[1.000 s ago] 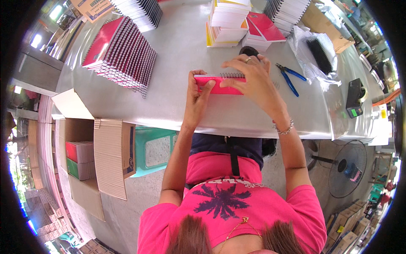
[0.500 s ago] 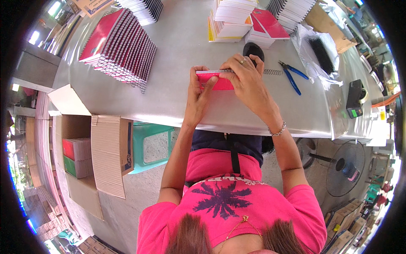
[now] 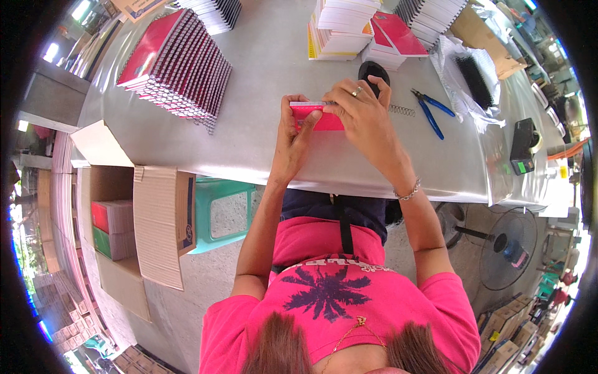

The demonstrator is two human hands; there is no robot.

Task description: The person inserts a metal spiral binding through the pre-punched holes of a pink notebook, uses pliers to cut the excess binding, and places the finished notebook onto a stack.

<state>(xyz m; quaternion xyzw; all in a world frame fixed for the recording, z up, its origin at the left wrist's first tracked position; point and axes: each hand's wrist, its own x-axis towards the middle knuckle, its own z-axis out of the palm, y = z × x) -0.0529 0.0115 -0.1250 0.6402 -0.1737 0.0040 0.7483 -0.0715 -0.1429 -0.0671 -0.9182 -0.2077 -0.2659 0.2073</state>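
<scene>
A small notebook with a red-pink cover (image 3: pixel 329 123) is held just above the metal table, its white page edge facing up. My left hand (image 3: pixel 293 134) is closed around its left end, thumb pressed on the cover. At the right part of its upper edge, my right hand (image 3: pixel 363 115) has thumb and fingers pinched on a dark wire spiral coil (image 3: pixel 402 111). The coil's free end sticks out to the right beyond that hand; how far it runs into the notebook is hidden by my fingers. Blue-handled cutting pliers (image 3: pixel 430 113) lie further right.
A black round object (image 3: pixel 374 70) sits just behind my right hand. Spiral-bound red notebooks (image 3: pixel 177 68) are stacked at left; more stacks (image 3: pixel 342 40) stand at the back. Bubble wrap with coils (image 3: pixel 448 75) and a black tape dispenser (image 3: pixel 522 146) are right. An open carton (image 3: pixel 159 224) stands below left.
My right fingers have shifted slightly at the notebook's edge, with the index finger lifted a little further. The left hand and notebook stay almost in place.
</scene>
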